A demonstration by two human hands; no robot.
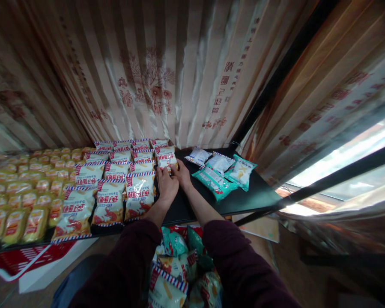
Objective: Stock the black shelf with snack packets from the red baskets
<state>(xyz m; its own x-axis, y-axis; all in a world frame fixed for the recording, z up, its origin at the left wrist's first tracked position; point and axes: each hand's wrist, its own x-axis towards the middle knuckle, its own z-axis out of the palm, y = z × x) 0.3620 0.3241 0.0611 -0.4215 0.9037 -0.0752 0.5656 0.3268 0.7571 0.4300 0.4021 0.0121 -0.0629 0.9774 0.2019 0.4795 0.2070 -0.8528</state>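
Note:
Both my hands are at the lower edge of a white snack bag [165, 155] with red lettering, in the back right of the rows on the black shelf [179, 209]. My left hand [167, 185] has curled fingers on the bag's lower left. On its lower right, my right hand [181, 174] holds it with bent fingers; the fingertips are partly hidden. Just left of my hands stand rows of matching bags [140, 194], leaning back with striped edges. To the right lie a teal bag [215, 182], another teal bag [242, 171] and white striped bags [220, 162].
Yellow packaged cakes [15, 224] fill the shelf's left part. Below the shelf, between my arms, a container holds loose snack bags [166, 288]. A red basket [15, 261] sits under the left edge. A pleated curtain [147, 77] hangs behind; a black post [276, 72] slants at right.

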